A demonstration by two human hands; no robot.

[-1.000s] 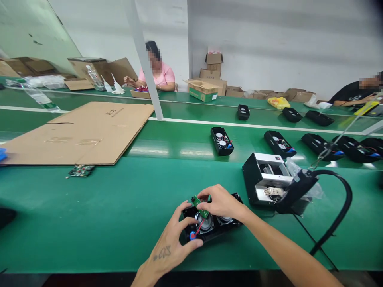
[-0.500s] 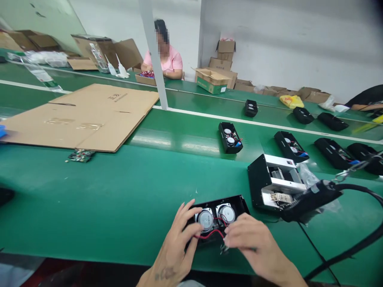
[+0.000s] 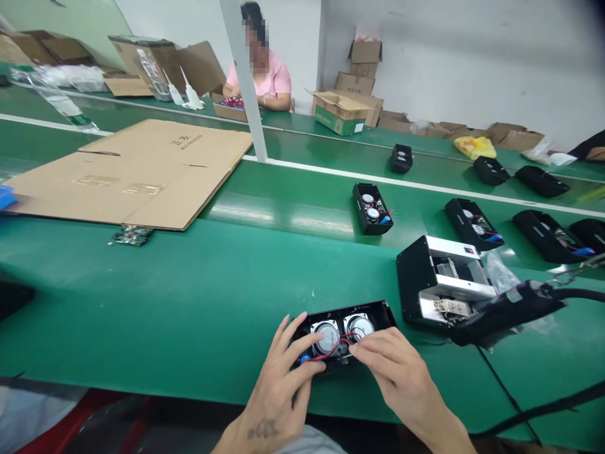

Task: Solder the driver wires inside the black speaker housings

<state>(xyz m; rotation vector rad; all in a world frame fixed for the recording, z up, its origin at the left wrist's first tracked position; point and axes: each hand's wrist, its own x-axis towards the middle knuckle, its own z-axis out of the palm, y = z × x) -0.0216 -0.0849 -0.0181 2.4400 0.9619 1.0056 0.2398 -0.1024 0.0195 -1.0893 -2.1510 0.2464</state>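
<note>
A black speaker housing (image 3: pixel 380 311) lies on the green bench close to me. Two round silver speakers (image 3: pixel 326 340) sit side by side in it, magnet backs upward. My left hand (image 3: pixel 282 378) grips the housing's left end, thumb on the near side, fingers reaching over the left speaker. Between those fingers a small blue part (image 3: pixel 305 359) shows in the housing. A red wire (image 3: pixel 334 349) runs from there toward the right speaker. My right hand (image 3: pixel 401 366) pinches wires at the housing's near right side; its fingertips partly hide what they hold.
Right of the housing stands a black and silver machine (image 3: pixel 447 284), with a black-wrapped tool (image 3: pixel 513 315) hanging before it. Similar open housings (image 3: pixel 372 211) sit farther back. A flat cardboard sheet (image 3: pixel 142 170) lies left, near circuit boards (image 3: pixel 133 235). A person (image 3: pixel 274 82) sits across.
My right hand has brought the wires up and leftward, closer over the housing. My left fingers have shifted, so the blue part now shows. The camera view has tilted slightly.
</note>
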